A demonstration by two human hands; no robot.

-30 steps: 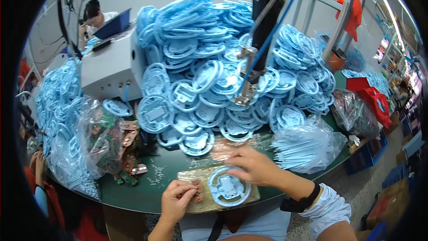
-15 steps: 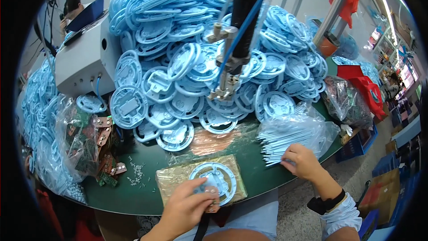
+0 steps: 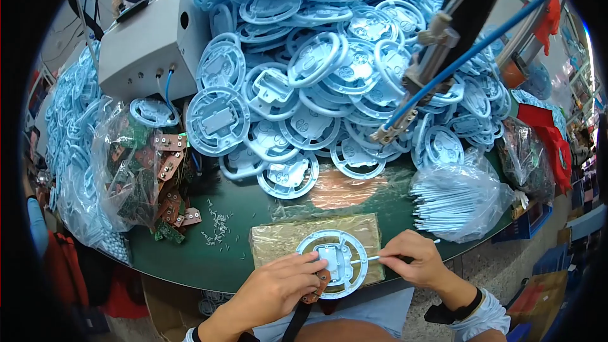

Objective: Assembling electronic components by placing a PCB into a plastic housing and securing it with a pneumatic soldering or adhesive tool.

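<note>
A light blue plastic wheel-shaped part (image 3: 342, 266) lies on a plastic-wrapped, tan-gold block (image 3: 272, 240) at the table's near edge. My left hand (image 3: 278, 285) rests over the wheel's left side, its fingers closed on a small copper-brown circuit board (image 3: 322, 283). Between the thumb and fingers of my right hand (image 3: 415, 261) is a thin pale blue rod (image 3: 365, 259). The rod lies across the wheel's right rim, pointing at its centre. To the right, many similar rods (image 3: 437, 209) stick out of a clear bag.
A large heap of blue wheel parts (image 3: 310, 120) fills the back. Above it hangs a metal tool head with a blue hose (image 3: 468, 63). Bagged circuit boards (image 3: 133, 177), small scattered pins (image 3: 218, 225) and a grey machine box (image 3: 149, 38) are on the left.
My right hand has moved left from the rod bag to the wheel, now with a rod in its fingers. The left hand stays at the wheel with the circuit board. The view has shifted.
</note>
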